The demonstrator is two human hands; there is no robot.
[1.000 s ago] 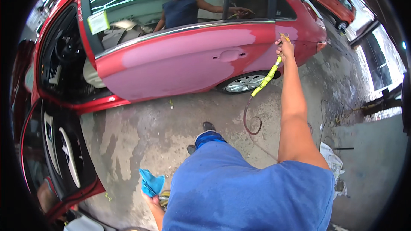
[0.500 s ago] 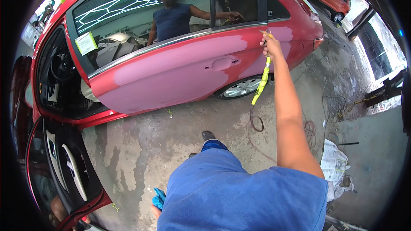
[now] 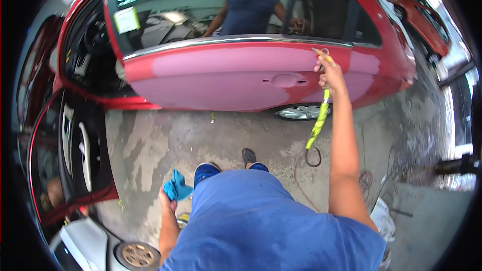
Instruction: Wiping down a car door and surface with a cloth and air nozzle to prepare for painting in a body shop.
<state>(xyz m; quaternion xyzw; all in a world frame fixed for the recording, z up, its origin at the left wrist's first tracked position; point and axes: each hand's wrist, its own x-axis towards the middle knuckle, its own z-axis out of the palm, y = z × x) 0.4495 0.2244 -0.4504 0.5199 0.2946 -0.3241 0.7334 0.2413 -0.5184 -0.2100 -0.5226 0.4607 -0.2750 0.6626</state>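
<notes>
My right hand (image 3: 332, 76) is stretched out at the red car's rear door, its fingers wrapped round a yellow air blow gun (image 3: 324, 55). The gun's tip points up and left, just below the window trim. From its lower end hangs a hose wrapped in bright yellow (image 3: 319, 123), turning dark and looping near the floor. The rear door (image 3: 201, 90) carries large matte pink patches around its handle recess. Low at my left side, my left hand (image 3: 166, 201) is closed on a crumpled blue cloth (image 3: 177, 186).
The front door (image 3: 75, 145) stands wide open at left. A grey car with a bronze wheel (image 3: 136, 255) is behind it. Thin hose coils (image 3: 365, 179) and crumpled paper (image 3: 383, 221) lie on the floor at right. An orange car (image 3: 427, 30) stands beyond.
My view has shifted, so the car appears more level and further right. My left hand with the blue cloth has come further into sight. The right hand still grips the blow gun.
</notes>
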